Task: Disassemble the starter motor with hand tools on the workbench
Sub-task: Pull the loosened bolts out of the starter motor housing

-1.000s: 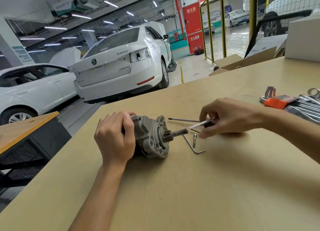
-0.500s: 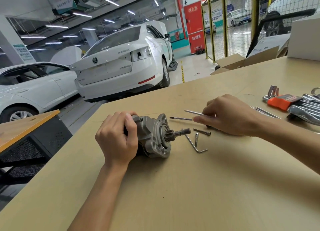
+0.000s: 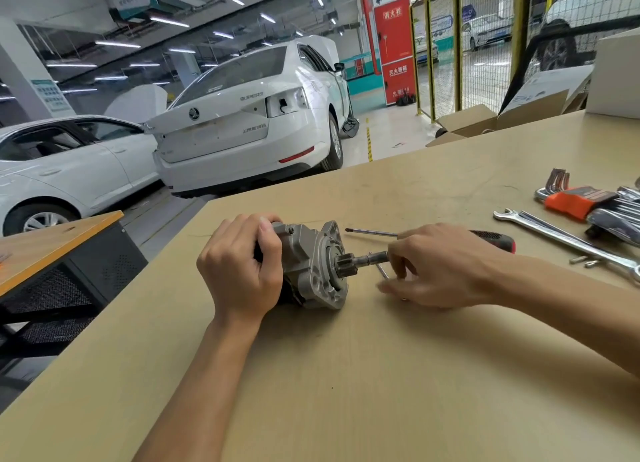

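Note:
The grey starter motor (image 3: 311, 267) lies on its side on the tan workbench (image 3: 346, 375), its pinion gear and shaft (image 3: 349, 264) pointing right. My left hand (image 3: 242, 271) grips the motor's rear body. My right hand (image 3: 440, 271) hovers just right of the shaft tip, with loosely spread, blurred fingers and nothing visibly held. It covers most of a bent hex key (image 3: 382, 271) lying on the bench. A screwdriver (image 3: 491, 240) with a red and black handle lies behind that hand, tip pointing left.
A long combination wrench (image 3: 554, 234), an orange-holdered hex key set (image 3: 575, 200) and two small bolts (image 3: 585, 261) lie at the right. Cardboard boxes (image 3: 467, 122) stand at the far edge. A lower orange-topped table (image 3: 52, 246) sits left of the bench, with white cars beyond.
My right hand took the screwdriver off the shaft end, laid it on the bench behind, and came back down next to the shaft tip over the hex key. The left hand kept its grip.

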